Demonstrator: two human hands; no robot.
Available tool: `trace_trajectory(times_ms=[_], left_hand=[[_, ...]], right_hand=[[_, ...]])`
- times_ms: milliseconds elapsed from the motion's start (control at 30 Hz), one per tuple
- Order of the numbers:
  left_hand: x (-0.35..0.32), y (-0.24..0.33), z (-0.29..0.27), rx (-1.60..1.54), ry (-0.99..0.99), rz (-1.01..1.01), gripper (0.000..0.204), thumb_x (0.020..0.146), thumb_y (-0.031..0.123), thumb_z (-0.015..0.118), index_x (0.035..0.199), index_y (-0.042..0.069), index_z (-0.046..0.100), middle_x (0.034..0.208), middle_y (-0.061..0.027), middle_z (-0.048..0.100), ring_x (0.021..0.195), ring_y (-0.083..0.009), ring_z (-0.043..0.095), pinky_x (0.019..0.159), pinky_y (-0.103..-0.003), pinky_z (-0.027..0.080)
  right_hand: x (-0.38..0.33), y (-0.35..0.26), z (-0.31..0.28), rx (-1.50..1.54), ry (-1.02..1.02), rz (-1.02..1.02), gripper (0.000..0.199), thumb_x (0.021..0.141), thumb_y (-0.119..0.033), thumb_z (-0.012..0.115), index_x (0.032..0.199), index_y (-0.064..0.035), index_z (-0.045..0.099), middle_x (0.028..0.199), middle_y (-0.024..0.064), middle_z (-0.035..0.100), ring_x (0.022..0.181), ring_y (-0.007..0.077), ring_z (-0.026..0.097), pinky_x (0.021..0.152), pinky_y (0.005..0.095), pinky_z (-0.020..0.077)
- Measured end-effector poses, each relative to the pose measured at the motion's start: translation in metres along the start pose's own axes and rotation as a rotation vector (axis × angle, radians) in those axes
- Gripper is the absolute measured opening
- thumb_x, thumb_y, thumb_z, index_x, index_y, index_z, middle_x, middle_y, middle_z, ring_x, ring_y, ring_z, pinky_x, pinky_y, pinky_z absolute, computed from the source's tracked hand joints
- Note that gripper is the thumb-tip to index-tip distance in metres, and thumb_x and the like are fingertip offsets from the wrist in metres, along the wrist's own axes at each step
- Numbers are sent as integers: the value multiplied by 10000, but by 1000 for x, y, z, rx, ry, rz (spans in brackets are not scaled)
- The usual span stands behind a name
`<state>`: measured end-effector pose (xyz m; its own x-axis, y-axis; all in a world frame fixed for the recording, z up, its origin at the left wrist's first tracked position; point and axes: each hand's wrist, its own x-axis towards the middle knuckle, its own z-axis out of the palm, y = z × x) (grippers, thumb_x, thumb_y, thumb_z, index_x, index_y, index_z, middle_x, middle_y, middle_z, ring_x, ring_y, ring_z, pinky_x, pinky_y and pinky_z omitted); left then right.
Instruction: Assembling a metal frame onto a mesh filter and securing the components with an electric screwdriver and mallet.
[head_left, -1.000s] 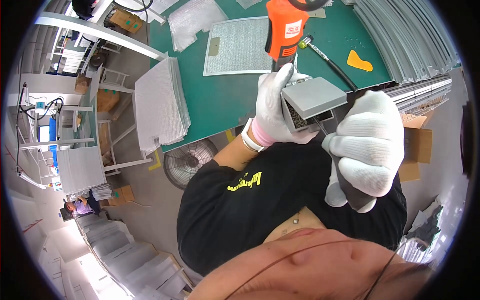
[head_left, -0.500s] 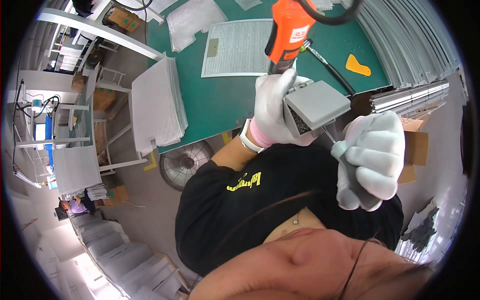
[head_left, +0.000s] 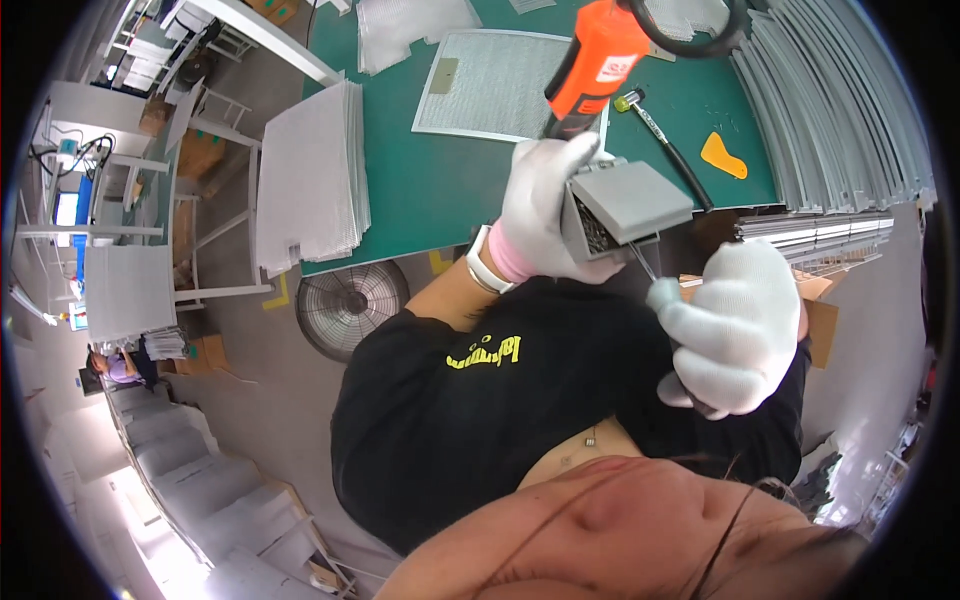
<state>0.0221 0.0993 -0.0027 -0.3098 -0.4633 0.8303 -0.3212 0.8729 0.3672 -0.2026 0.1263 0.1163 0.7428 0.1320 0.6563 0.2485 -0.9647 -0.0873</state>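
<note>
My left hand point(head_left: 548, 212), in a white glove, is closed around a small grey lidded box point(head_left: 637, 203). The lid stands partly raised, and small dark screws point(head_left: 598, 236) show in the gap. My right hand point(head_left: 738, 330), gloved too, is wrapped round the grey handle of a screwdriver point(head_left: 662, 292). Its thin metal shaft reaches up to the near edge of the box, under the lid; where the tip ends is hidden. Just beyond my left thumb is an orange and black power screwdriver point(head_left: 602, 62); I cannot tell whether the thumb touches it.
On the green table point(head_left: 400, 200) lie a framed mesh panel point(head_left: 500, 88), a mallet point(head_left: 668, 145) and a yellow scraper point(head_left: 723, 156). Mesh sheets point(head_left: 315, 180) are stacked at the left, metal strips point(head_left: 830, 110) at the right. A floor fan point(head_left: 352, 305) stands below the table edge.
My right fist has turned and closed further over the screwdriver handle, hiding more of it. The box stays in my left hand. The whole view has shifted slightly.
</note>
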Motion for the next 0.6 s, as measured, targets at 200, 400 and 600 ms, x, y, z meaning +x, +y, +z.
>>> trace_trajectory(times_ms=[200,400,600], left_hand=[[-1,-11,-7,140,93,-41,1041,514,353,916,1388,-24,494,1059,-90,649,920,-300,628,888,-420,432],[10,-6,-16,174,20,-57,1028,537,357,936,1388,-25,505,1038,-89,654,929,-281,635,881,-403,434],[11,-11,-19,205,33,-87,998,563,271,921,1406,-57,500,1156,-141,638,1019,-290,639,961,-394,483]], right_hand=[[10,-14,-21,-189,-199,221,368,523,-184,644,821,27,600,942,180,683,591,193,537,513,330,401],[15,-34,-39,-356,-404,277,379,573,-125,689,911,46,687,1055,185,669,794,262,626,672,363,525],[45,-44,-68,-377,-416,413,418,662,-142,755,977,110,645,956,188,669,705,277,636,560,356,515]])
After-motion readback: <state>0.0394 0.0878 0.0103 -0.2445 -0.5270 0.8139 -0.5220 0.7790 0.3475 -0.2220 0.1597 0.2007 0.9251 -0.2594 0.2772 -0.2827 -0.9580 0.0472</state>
